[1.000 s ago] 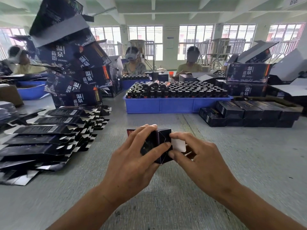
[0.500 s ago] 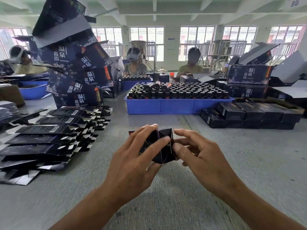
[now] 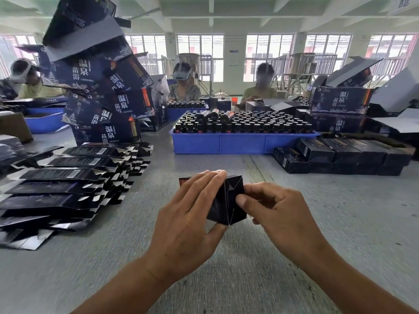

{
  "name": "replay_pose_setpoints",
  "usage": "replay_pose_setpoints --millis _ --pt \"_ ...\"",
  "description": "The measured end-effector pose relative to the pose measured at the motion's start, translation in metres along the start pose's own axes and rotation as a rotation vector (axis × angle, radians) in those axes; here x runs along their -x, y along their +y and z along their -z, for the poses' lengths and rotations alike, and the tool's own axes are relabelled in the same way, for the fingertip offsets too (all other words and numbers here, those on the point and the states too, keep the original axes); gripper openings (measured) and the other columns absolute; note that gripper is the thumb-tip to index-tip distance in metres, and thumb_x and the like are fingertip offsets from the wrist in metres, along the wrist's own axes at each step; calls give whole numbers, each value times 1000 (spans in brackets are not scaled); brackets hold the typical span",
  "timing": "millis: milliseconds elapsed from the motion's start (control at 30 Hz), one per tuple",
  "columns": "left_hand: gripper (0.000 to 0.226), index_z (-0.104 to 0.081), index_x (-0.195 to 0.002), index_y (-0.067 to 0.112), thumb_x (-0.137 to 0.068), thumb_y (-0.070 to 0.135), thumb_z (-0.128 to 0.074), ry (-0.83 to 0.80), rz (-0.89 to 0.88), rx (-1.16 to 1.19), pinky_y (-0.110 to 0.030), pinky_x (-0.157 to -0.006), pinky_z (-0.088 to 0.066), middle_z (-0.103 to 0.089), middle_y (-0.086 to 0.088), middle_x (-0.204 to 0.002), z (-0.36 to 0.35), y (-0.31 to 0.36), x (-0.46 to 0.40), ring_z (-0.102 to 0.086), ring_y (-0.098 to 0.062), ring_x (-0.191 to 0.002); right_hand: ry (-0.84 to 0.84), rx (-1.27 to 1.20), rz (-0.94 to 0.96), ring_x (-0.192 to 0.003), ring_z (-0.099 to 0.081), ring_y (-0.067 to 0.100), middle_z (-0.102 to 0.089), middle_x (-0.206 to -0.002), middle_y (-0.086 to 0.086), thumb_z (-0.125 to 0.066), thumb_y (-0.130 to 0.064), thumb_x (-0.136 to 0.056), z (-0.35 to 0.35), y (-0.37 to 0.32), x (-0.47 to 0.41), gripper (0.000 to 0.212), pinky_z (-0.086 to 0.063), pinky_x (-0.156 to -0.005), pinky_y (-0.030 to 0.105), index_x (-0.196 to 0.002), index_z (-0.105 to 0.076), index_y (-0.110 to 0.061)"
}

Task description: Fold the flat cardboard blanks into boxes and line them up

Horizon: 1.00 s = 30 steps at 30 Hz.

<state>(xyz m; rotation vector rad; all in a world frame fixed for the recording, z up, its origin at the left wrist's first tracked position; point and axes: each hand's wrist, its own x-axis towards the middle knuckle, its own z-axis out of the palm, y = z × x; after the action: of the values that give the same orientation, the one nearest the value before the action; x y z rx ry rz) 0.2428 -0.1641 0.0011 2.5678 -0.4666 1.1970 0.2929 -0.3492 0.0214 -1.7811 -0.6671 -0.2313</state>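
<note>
Above grey table, both hands, left and right, grip folded box between them.

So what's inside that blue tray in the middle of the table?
The blue tray is packed with upright dark bottles, and three more bottles lie on their sides on top. The tray wall hides the lower parts of the bottles and the tray floor.

Grey worktable, pretty scuffed. Flat cardboard blanks fanned out left, blue tray of bottles in back, finished black boxes lined up right.
</note>
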Motion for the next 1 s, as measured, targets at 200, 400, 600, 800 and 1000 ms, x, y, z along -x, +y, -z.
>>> replay_pose_setpoints --millis 200,400,600,800,1000 --pt "76 -36 -151 14 -85 43 -60 4 -26 -6 -15 -116 -26 -44 5 -149 -2 0 1 -41 -13 -139 63 93 28 -80 -68 -9 -72 -85 -28 -76 -22 -87 -3 -3 3 22 -48 -69 4 -90 -70 -43" --pt "77 -34 -152 15 -85 43 -59 17 -37 -11 -15 -116 -25 -42 5 -149 -3 -1 1 -40 -13 -139 56 138 30 -83 -68 -9 -71 -88 -29 -74 -26 -86 -2 -5 2 18 -49 -72 6 -93 -71 -43" --pt "79 -30 -154 18 -84 42 -58 33 -22 1 -17 -117 -24 -40 6 -152 -2 -2 2 -34 -8 -144 14 73 15 -89 -69 -4 -72 -95 -27 -71 -49 -81 2 -4 2 24 -54 -68 17 -103 -71 -40" --pt "79 -29 -156 16 -86 24 -66 -31 -188 -3 -45 -116 -37 -31 2 -163 -9 -5 4 -24 -20 -152 -33 67 -30 -99 -64 -9 -65 -111 -23 -67 -71 -71 -2 1 3 67 -51 -72 6 -132 -49 -51" --pt "71 -45 -148 13 -81 13 -70 78 27 26 -43 -113 -40 -40 -6 -156 -10 -4 6 -38 -24 -144 63 -18 -198 -88 -69 6 -68 -104 -11 -75 -24 -81 2 7 -6 56 -58 -71 24 -129 -52 -42"
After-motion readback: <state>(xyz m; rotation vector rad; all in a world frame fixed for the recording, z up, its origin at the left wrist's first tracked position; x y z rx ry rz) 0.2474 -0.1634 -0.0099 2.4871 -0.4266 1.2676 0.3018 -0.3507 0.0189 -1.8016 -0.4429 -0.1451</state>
